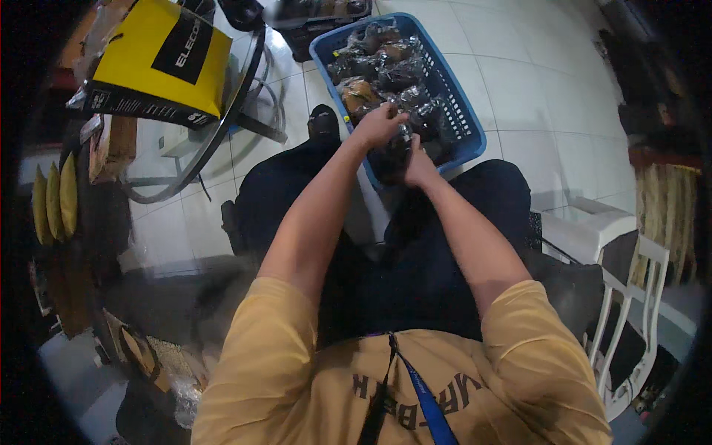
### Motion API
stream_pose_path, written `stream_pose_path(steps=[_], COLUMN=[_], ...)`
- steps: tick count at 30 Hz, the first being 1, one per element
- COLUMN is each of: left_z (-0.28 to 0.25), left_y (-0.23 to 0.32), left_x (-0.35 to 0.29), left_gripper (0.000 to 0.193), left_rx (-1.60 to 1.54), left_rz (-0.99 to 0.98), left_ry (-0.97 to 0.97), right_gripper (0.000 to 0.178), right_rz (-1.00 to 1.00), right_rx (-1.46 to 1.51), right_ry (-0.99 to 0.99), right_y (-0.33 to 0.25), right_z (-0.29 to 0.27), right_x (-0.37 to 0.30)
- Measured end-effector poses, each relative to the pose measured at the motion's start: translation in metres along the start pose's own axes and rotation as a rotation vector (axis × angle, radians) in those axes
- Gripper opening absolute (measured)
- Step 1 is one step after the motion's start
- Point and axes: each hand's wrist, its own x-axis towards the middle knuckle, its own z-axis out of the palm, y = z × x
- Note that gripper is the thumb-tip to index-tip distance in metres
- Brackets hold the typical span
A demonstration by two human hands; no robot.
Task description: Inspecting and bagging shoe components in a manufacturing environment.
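Note:
A blue plastic basket (454, 96) stands on the floor in front of my knees. Inside it lie several clear-plastic-wrapped bundles (400, 73), mostly dark, with an orange-brown one (357, 93) near the left wall. Over the basket's near end, both hands are closed on a dark plastic-wrapped bundle (391, 158). My left hand (381, 124) grips its top, where shiny plastic shows between the hands. My right hand (419, 163) holds its right side, with the fingers partly hidden. What is inside the wrapping is too dark to make out.
On the left, a yellow and black box (159, 63) sits by a curved metal-rimmed table edge (248, 85). Beyond the basket is a dark crate (319, 16). A white plastic chair (653, 311) stands at the right. Pale tiles (534, 96) cover the floor.

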Motion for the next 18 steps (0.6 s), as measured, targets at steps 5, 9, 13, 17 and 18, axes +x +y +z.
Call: stream_pose_path(steps=[5,9,13,17,18], left_z=[0.035,0.048,0.056,0.048,0.046], left_y=[-0.016,-0.049,-0.01,-0.013,-0.014], left_x=[-0.007,-0.021,-0.048,-0.043,-0.044], left_gripper=[0.039,0.033,0.031,0.037,0.042], left_rx=[0.318,0.458,0.293,0.42,0.423], left_rz=[0.439,0.545,0.336,0.361,0.39], left_ry=[-0.226,-0.084,0.111,0.118,0.063], right_gripper=[0.08,0.048,0.033,0.034,0.038], right_rz=[-0.204,-0.105,-0.035,-0.168,-0.135], right_rx=[-0.269,-0.338,-0.451,-0.597,-0.523], right_ry=[-0.007,-0.228,-0.32,-0.153,-0.143], right_y=[0.05,-0.007,-0.012,-0.041,-0.055], right_z=[0.034,0.006,-0.031,-0.103,-0.124], right_x=[0.043,0.011,0.009,0.011,0.014])
